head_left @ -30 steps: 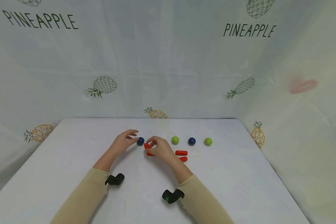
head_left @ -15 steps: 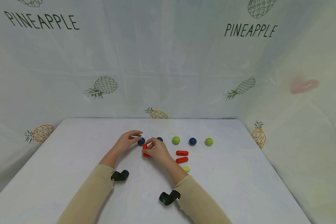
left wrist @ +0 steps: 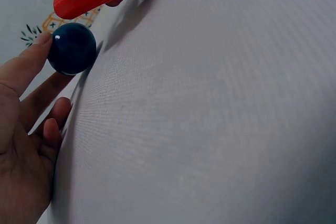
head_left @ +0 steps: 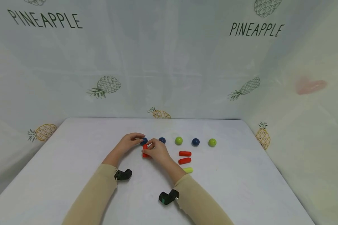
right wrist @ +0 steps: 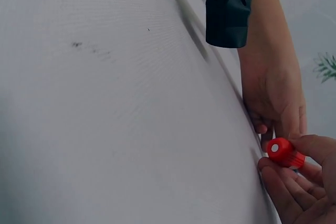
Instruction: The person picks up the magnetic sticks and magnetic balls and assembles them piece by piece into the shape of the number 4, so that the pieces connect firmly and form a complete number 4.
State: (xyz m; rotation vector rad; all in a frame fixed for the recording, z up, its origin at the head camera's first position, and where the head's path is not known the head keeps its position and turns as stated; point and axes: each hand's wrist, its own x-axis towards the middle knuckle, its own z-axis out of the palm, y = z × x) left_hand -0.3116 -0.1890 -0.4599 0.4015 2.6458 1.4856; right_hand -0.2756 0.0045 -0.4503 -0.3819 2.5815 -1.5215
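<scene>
In the head view my left hand (head_left: 127, 142) is at the leftmost blue ball (head_left: 144, 142). The left wrist view has that glossy dark blue ball (left wrist: 72, 50) between the thumb and a finger partly hidden behind it. My right hand (head_left: 160, 152) pinches a short red rod (head_left: 145, 151) just in front of the ball. A pale round spot shows in the end of this rod (right wrist: 281, 150) in the right wrist view, where thumb and fingers grip it. Whether rod and ball touch cannot be told.
Right of the hands stand a second blue ball (head_left: 162, 140), a green ball (head_left: 178, 140), another blue ball (head_left: 195, 142) and a grooved green ball (head_left: 212, 142). Before them lie two red rods (head_left: 185, 153) and a yellow-green rod (head_left: 188, 170) on the white table (head_left: 242, 181).
My left hand has moved slightly right and closed in on the blue ball. The right hand has shifted a little left with the red rod, uncovering the second blue ball and the yellow-green rod.
</scene>
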